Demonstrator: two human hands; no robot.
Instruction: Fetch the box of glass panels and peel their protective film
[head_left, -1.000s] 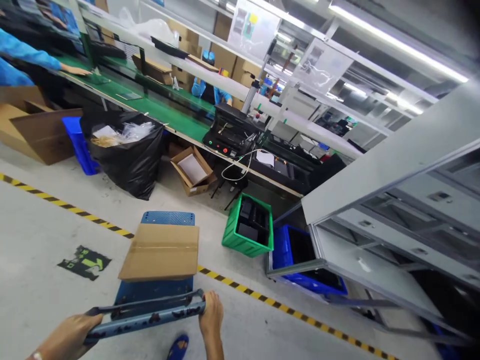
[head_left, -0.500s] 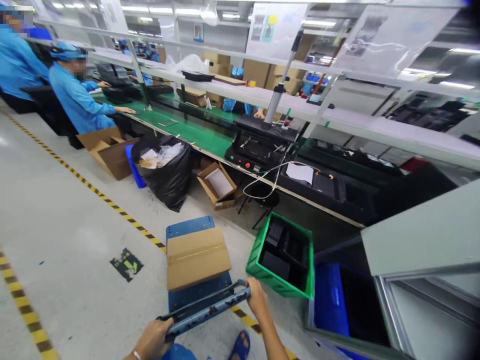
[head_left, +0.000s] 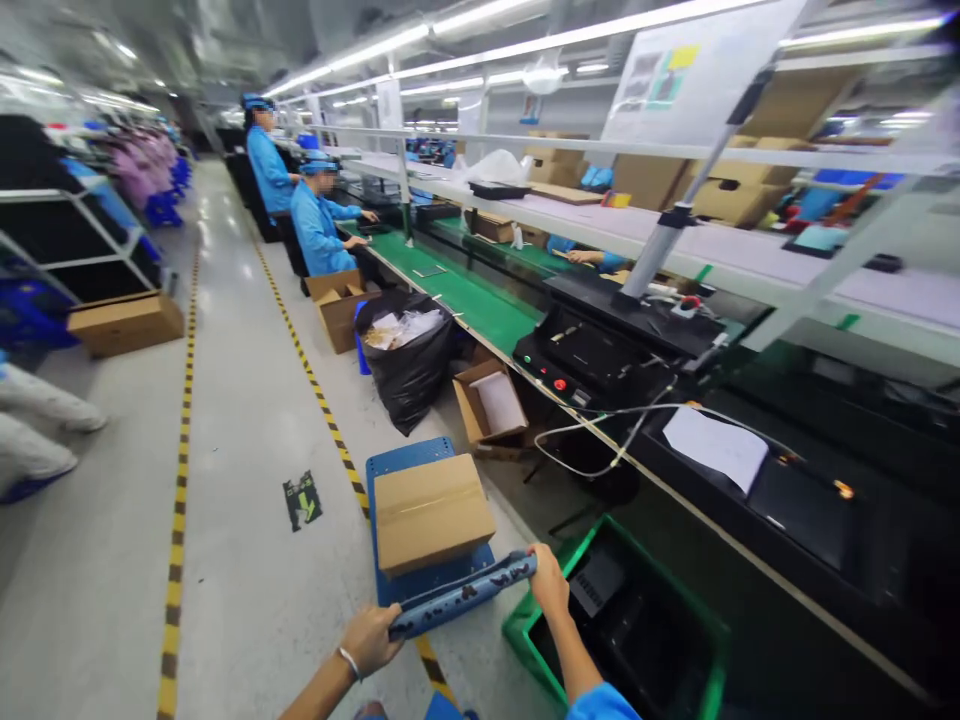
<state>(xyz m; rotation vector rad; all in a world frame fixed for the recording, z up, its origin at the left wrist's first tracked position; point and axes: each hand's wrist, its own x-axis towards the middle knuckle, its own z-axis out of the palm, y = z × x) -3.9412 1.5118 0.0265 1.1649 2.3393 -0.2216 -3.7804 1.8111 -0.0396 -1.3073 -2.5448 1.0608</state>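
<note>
A blue cart handle with worn, chipped paint runs across the front of me. My left hand is wrapped round its left end, and my right hand grips the right end. Beyond the handle is the blue platform of the cart, low over the floor. One closed, taped cardboard box lies on it. Close by my right forearm stands a green crate with black plastic parts in it.
A workbench runs along the right, with a black press machine on it. A black bag of waste and an open carton stand below. Co-workers sit and stand farther along. Yellow-black floor tape marks the aisle.
My view has swung left, bringing the long aisle into sight. Cart, box and handle appear farther right, and the green crate is nearer. Both hands have kept hold of the handle.
</note>
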